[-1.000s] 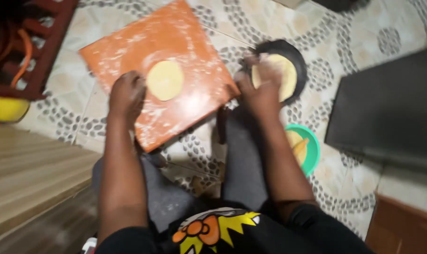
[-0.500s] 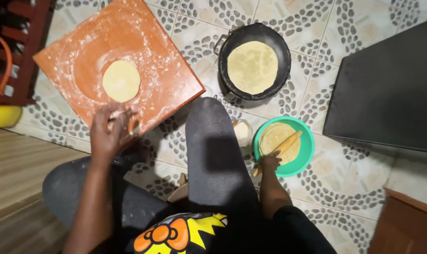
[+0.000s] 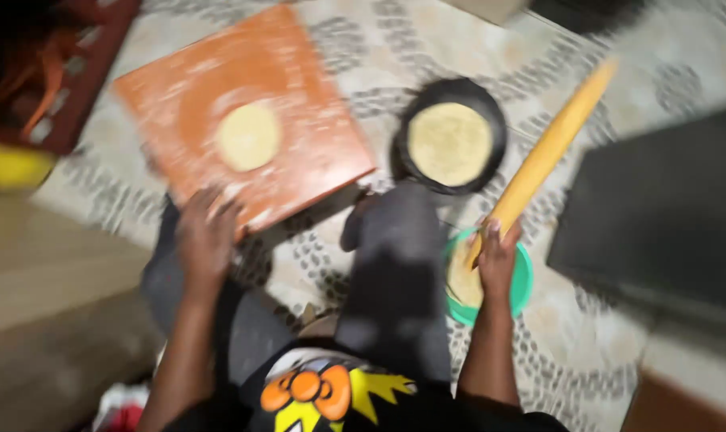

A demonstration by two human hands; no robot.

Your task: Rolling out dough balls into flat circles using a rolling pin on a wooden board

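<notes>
We saw our right hand (image 3: 497, 258) gripping a wooden rolling pin (image 3: 547, 152) by its lower end, lifted over the green bowl (image 3: 521, 282) on the tiled floor (image 3: 379, 48). Our left hand (image 3: 207, 232) lay flat, fingers loose, on the near edge of the floured orange board (image 3: 299, 144). A small round of dough (image 3: 249, 136) sat on the board unrolled, so rolling seemed yet to be done; one flatbread (image 3: 449, 142) already lay in the black pan (image 3: 491, 112). No packages or labels showed.
</notes>
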